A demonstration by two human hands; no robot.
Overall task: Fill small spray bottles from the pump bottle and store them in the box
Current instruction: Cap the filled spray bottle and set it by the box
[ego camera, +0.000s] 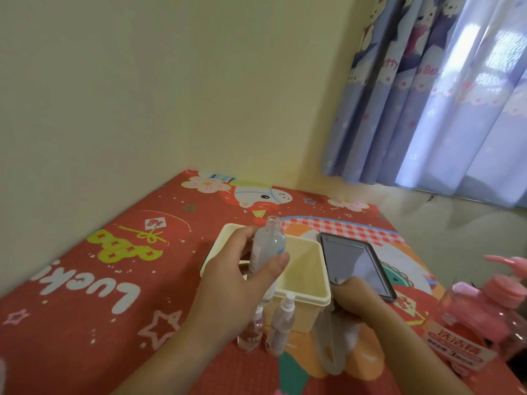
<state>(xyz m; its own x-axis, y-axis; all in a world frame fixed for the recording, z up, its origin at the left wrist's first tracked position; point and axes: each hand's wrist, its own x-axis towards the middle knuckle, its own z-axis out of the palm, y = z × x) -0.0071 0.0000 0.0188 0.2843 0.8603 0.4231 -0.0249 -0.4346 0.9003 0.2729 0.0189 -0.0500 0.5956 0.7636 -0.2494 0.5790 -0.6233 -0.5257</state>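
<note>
Three bottles counted | left hand (239, 277) gripped uncapped bottle (266, 252) upright above box (310, 283), presumably against spills | right hand (353, 297) grip unclear

Your left hand (242, 276) raised, fingers and thumb curled round small clear uncapped spray bottle (266, 252). Your right hand (355, 297) low, palm down, fingers hidden.

Single head-worn wide-angle view, looking forward and down across counter (85, 280) toward its far edge, wall and curtain (427, 95); hands close below lens.
</note>
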